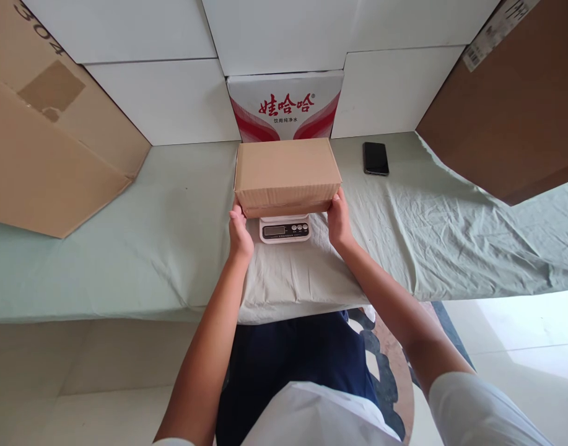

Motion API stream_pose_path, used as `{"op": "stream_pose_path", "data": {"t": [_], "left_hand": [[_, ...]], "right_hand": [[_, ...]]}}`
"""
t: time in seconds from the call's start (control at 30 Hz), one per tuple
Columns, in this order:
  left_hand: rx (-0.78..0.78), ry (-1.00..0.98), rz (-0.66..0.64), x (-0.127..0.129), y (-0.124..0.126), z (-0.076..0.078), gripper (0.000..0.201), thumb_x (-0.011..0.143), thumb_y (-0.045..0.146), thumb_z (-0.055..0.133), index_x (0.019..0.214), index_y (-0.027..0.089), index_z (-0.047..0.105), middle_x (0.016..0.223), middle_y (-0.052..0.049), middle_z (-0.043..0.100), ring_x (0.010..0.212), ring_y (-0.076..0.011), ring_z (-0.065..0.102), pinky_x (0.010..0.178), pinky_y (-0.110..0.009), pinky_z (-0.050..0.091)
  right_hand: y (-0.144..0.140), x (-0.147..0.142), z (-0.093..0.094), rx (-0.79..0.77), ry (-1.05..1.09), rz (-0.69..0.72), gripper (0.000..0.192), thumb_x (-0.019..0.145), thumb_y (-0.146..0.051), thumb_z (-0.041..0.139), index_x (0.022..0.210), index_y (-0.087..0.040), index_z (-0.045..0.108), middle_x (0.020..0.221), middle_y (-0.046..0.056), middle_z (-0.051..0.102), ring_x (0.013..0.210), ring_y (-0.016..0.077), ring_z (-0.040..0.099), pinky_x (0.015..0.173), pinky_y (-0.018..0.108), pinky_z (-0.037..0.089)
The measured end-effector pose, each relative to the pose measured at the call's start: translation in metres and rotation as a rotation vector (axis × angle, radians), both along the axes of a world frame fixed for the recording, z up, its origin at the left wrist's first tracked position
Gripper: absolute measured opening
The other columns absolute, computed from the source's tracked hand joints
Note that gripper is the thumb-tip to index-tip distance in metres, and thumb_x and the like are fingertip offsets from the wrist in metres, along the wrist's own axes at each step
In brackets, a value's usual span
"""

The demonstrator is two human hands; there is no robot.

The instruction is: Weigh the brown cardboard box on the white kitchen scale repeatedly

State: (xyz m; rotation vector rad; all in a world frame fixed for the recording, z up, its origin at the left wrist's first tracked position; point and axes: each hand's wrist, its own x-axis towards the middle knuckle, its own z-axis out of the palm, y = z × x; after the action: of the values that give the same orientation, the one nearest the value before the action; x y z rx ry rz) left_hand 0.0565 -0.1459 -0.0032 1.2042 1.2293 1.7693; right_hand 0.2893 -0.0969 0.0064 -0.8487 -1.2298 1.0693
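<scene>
A small closed cardboard box [286, 173] rests over a white digital kitchen scale [284, 228] on the cloth-covered table [172, 235]. My left hand [240, 234] grips the box's lower left corner. My right hand [339, 220] grips its lower right corner. Only the scale's front panel with display and buttons shows; the platform is hidden beneath the box.
A black phone [375, 158] lies on the cloth to the right. Large brown cartons stand at the left [46, 124] and right [511, 105]. White boxes [163, 93] and a red-and-white printed carton [286, 108] line the back. The table's front edge runs near my lap.
</scene>
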Motion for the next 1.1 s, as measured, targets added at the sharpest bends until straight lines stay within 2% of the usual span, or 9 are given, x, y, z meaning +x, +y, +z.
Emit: {"op": "stream_pose_path", "data": {"t": [0.27, 0.4, 0.5, 0.6, 0.7, 0.77, 0.87, 0.97, 1.1], "left_hand": [[-0.010, 0.003, -0.006, 0.001, -0.001, 0.001, 0.095, 0.088, 0.093, 0.023, 0.147, 0.028, 0.058, 0.159, -0.012, 0.059, 0.154, -0.0298, 0.050, 0.127, -0.044, 0.039], [-0.024, 0.021, -0.030, -0.001, -0.003, 0.006, 0.095, 0.086, 0.094, 0.019, 0.148, 0.032, 0.057, 0.163, -0.010, 0.056, 0.158, -0.0293, 0.044, 0.132, -0.046, 0.032], [-0.015, 0.033, -0.077, -0.007, -0.002, 0.020, 0.099, 0.082, 0.098, 0.019, 0.148, 0.035, 0.057, 0.165, -0.008, 0.053, 0.160, -0.0303, 0.041, 0.134, -0.048, 0.029], [0.023, 0.053, -0.151, -0.016, 0.009, 0.043, 0.102, 0.080, 0.099, 0.015, 0.148, 0.037, 0.057, 0.168, -0.005, 0.049, 0.164, -0.0306, 0.034, 0.136, -0.050, 0.022], [0.070, 0.072, -0.243, -0.028, 0.036, 0.065, 0.100, 0.079, 0.100, 0.017, 0.147, 0.039, 0.058, 0.168, -0.003, 0.048, 0.167, -0.0297, 0.027, 0.138, -0.052, 0.018], [0.093, 0.070, -0.265, -0.035, 0.061, 0.071, 0.100, 0.078, 0.101, 0.020, 0.147, 0.040, 0.058, 0.168, -0.002, 0.049, 0.166, -0.0295, 0.029, 0.138, -0.051, 0.018], [0.077, 0.035, -0.241, -0.041, 0.099, 0.064, 0.101, 0.078, 0.101, 0.019, 0.149, 0.038, 0.056, 0.167, -0.004, 0.050, 0.164, -0.0276, 0.034, 0.138, -0.048, 0.019], [-0.008, -0.033, -0.171, -0.042, 0.127, 0.043, 0.098, 0.083, 0.097, 0.019, 0.152, 0.037, 0.054, 0.169, -0.005, 0.047, 0.165, -0.0240, 0.031, 0.137, -0.044, 0.020], [-0.079, -0.080, -0.105, -0.038, 0.145, 0.012, 0.101, 0.082, 0.098, 0.018, 0.151, 0.033, 0.055, 0.171, -0.007, 0.045, 0.166, -0.0221, 0.028, 0.137, -0.042, 0.018]], "right_hand": [[-0.005, -0.002, 0.000, 0.004, -0.068, -0.002, 0.052, 0.094, -0.066, 0.047, 0.137, -0.038, 0.054, 0.148, 0.002, 0.060, 0.143, 0.0304, 0.052, 0.127, 0.055, 0.041], [-0.008, -0.005, 0.007, 0.035, -0.041, 0.021, 0.059, 0.091, -0.066, 0.052, 0.145, -0.041, 0.049, 0.157, 0.000, 0.054, 0.148, 0.0310, 0.048, 0.131, 0.057, 0.036], [-0.003, -0.005, 0.016, 0.068, -0.044, 0.064, 0.063, 0.091, -0.066, 0.052, 0.149, -0.042, 0.044, 0.161, -0.002, 0.051, 0.152, 0.0303, 0.044, 0.133, 0.056, 0.034], [0.016, -0.005, 0.029, 0.135, -0.060, 0.062, 0.068, 0.091, -0.071, 0.049, 0.152, -0.043, 0.039, 0.164, -0.003, 0.047, 0.156, 0.0301, 0.041, 0.136, 0.056, 0.031], [0.046, -0.011, 0.041, 0.213, -0.042, 0.048, 0.074, 0.089, -0.076, 0.049, 0.154, -0.043, 0.036, 0.166, -0.004, 0.044, 0.159, 0.0299, 0.037, 0.138, 0.055, 0.027], [0.070, -0.019, 0.047, 0.246, -0.029, 0.049, 0.081, 0.086, -0.081, 0.048, 0.156, -0.043, 0.034, 0.166, -0.004, 0.044, 0.161, 0.0299, 0.035, 0.138, 0.054, 0.027], [0.099, -0.032, 0.047, 0.257, -0.053, 0.037, 0.087, 0.085, -0.087, 0.044, 0.157, -0.041, 0.032, 0.165, -0.002, 0.046, 0.164, 0.0279, 0.031, 0.140, 0.051, 0.024], [0.119, -0.041, 0.037, 0.187, -0.065, 0.036, 0.089, 0.083, -0.089, 0.043, 0.156, -0.038, 0.036, 0.165, -0.001, 0.048, 0.164, 0.0259, 0.032, 0.140, 0.049, 0.024], [0.130, -0.043, 0.017, 0.100, -0.041, 0.045, 0.092, 0.079, -0.092, 0.045, 0.151, -0.034, 0.042, 0.166, 0.001, 0.048, 0.162, 0.0259, 0.035, 0.141, 0.049, 0.023]]}}
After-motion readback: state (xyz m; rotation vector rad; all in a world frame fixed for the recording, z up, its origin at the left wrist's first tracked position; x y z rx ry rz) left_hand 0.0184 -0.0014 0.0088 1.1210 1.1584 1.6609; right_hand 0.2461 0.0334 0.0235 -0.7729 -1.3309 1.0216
